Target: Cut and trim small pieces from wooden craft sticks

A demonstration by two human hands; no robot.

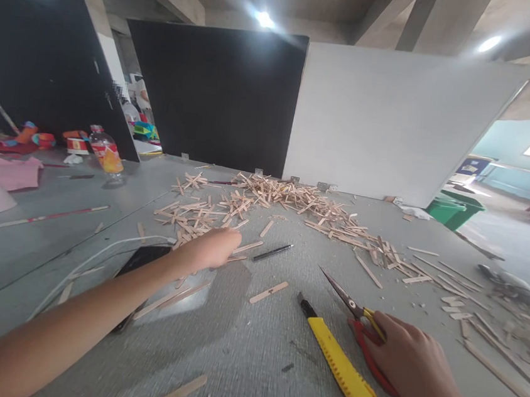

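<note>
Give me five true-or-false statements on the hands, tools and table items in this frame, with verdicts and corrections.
1. The right hand grips the scissors by the handles. True.
2. The left hand is holding a cutter. False: the yellow cutter lies on the table.
3. A dark phone is partly hidden by the left forearm. True.
4. A bottle has tipped over. False: the plastic bottle stands upright.
5. Many wooden sticks lie loosely heaped in front of the panels. True.
</note>
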